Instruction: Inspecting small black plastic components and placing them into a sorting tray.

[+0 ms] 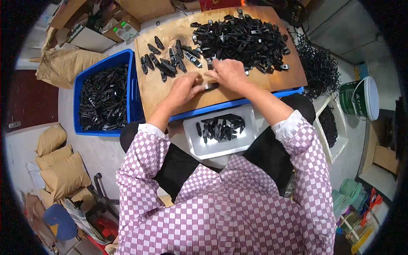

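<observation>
A small black part (211, 86) lies between the half-curled left hand (185, 89) and bent-fingered right hand (230, 75), at the worktop (153, 91), though I cannot tell which grips it.

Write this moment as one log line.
left hand: over wooden board | right hand: beside left | black parts: heaped on board, more in white tray

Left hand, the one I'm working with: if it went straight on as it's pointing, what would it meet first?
Most likely the right hand, close ahead of the left hand, though their relative height is hard to judge.
</observation>
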A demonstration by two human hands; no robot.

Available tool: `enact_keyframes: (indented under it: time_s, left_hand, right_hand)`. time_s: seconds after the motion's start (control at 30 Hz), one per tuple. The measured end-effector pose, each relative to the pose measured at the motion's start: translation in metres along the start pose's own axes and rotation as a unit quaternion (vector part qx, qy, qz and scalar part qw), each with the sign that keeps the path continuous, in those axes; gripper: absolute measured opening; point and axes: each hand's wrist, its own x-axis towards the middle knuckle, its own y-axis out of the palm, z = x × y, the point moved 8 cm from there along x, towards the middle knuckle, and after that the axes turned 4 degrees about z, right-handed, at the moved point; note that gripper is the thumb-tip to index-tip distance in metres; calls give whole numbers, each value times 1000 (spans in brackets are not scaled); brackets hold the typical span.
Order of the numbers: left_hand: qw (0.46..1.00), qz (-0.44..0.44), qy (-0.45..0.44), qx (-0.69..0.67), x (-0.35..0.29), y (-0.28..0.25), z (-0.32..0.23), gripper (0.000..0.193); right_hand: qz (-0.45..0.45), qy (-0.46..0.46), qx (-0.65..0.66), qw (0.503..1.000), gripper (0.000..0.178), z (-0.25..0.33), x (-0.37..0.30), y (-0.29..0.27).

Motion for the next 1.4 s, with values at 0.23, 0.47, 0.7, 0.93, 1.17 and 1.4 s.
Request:
enact_keyframes:
  time_s: [0.23, 0.47, 0.7, 0.93, 1.17, 1.4]
  left_hand:
    - [972, -154, -35, 171, 35, -24, 17, 18]
    - [966, -37, -67, 245, 24, -5, -9, 13]
    - [961, -26, -52, 270, 7, 9, -15, 11]
    - [966, -100, 39, 237, -11, 12, -19, 16]
    - [980, -117, -32, 156, -14, -3, -1, 18]
    - [987, -91, -24, 129, -12, -6, 1, 13]
  right_hand:
    - [12, 24, -46, 999, 33, 4, 15, 13]
    - [21, 13, -39, 999, 25, -1, 14, 13]
    - [-13, -19, 0, 1000, 22, -3, 21, 17]
    - [-30, -87, 80, 993, 20, -4, 10, -6]
    - [50, -158, 27, 986, 20, 16, 6, 6]
    - [95, -184, 7, 978, 18, 21, 6, 17]
